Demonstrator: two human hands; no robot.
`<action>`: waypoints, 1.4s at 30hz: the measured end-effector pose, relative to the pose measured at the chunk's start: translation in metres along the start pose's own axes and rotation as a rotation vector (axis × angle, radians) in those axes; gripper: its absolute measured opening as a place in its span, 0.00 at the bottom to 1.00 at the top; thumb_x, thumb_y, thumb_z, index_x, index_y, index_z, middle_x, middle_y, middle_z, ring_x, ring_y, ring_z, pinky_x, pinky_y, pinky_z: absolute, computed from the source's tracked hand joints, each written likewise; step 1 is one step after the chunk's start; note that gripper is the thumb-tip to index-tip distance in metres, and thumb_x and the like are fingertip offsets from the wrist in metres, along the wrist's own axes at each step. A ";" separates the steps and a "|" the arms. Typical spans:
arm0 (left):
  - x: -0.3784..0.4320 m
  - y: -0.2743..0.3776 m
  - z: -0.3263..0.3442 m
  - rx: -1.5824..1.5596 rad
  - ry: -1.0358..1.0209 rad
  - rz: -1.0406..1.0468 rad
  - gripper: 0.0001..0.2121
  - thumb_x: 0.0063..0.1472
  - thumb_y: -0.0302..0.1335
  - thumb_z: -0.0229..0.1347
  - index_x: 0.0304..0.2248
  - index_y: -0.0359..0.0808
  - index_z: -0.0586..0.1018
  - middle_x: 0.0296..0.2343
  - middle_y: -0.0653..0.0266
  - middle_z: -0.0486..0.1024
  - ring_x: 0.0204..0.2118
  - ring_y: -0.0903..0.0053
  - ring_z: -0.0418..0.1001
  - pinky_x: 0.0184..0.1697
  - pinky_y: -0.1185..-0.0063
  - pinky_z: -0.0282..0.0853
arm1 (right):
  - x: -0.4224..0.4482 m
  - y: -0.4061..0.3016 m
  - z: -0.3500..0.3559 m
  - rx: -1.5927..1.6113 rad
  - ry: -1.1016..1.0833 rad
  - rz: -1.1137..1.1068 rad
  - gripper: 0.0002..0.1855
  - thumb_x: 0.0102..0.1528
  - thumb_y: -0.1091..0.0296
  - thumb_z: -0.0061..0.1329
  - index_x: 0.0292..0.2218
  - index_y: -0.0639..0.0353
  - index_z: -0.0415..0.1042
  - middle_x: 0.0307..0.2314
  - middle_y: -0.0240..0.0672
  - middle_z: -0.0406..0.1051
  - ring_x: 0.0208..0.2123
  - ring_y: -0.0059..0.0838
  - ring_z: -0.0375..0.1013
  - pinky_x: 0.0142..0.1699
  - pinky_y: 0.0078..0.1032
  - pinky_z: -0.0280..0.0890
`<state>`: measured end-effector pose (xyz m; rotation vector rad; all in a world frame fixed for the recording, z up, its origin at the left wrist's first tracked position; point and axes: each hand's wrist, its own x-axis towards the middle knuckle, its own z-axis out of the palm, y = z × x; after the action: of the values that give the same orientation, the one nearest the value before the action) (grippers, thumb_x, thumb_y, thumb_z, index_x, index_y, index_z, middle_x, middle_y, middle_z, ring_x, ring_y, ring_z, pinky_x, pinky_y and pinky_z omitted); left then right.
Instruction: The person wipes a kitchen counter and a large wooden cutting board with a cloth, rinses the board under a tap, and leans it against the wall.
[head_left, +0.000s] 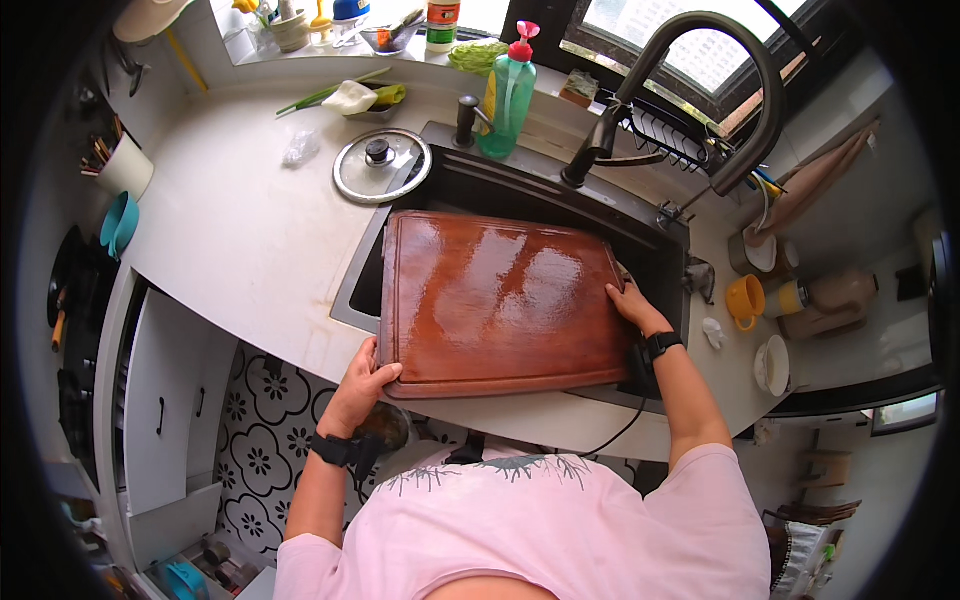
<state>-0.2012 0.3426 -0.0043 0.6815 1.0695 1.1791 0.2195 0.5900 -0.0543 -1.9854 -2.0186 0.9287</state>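
Observation:
A large reddish-brown wooden cutting board (502, 307) with a groove along its rim lies over the dark sink (660, 262), its surface wet and shiny. My left hand (364, 382) grips its near left corner, thumb on top and fingers at the side edge. At the board's right edge, my right hand (634, 304) holds on with the thumb on top; its other fingers are partly hidden. The board covers much of the basin. Behind it arches a black faucet (600, 142), and a round glass pot lid (382, 166) rests at the sink's back left corner.
A green soap bottle (508, 105) stands behind the sink beside a dispenser pump (466, 120). On the right counter are an orange mug (745, 301), a white bowl (772, 366) and crumpled tissue (714, 333). Green onion (322, 99) and a plastic bag (301, 148) lie back left.

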 end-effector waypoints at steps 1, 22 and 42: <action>-0.001 0.011 0.004 0.017 -0.013 0.004 0.26 0.52 0.25 0.49 0.49 0.27 0.55 0.43 0.58 0.65 0.44 0.78 0.65 0.48 0.81 0.59 | 0.003 0.005 0.000 0.031 -0.033 0.052 0.32 0.50 0.52 0.43 0.48 0.71 0.59 0.42 0.54 0.64 0.47 0.47 0.61 0.50 0.29 0.56; -0.084 0.186 -0.056 0.753 0.336 0.422 0.33 0.46 0.18 0.52 0.53 0.30 0.53 0.47 0.58 0.62 0.49 0.73 0.62 0.52 0.78 0.55 | -0.041 -0.168 0.035 0.943 -0.132 -0.052 0.41 0.47 0.48 0.50 0.52 0.64 0.47 0.46 0.41 0.57 0.48 0.31 0.57 0.48 0.28 0.54; -0.112 0.160 -0.076 1.040 0.459 0.560 0.19 0.46 0.11 0.52 0.41 0.30 0.68 0.34 0.64 0.69 0.35 0.82 0.66 0.38 0.84 0.62 | -0.089 -0.126 0.089 1.159 -0.140 -0.255 0.23 0.51 0.75 0.45 0.48 0.55 0.54 0.43 0.28 0.58 0.43 0.20 0.60 0.44 0.18 0.61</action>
<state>-0.3356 0.2735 0.1409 1.6415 1.9983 1.2230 0.0760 0.4871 -0.0311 -1.0108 -1.1862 1.6507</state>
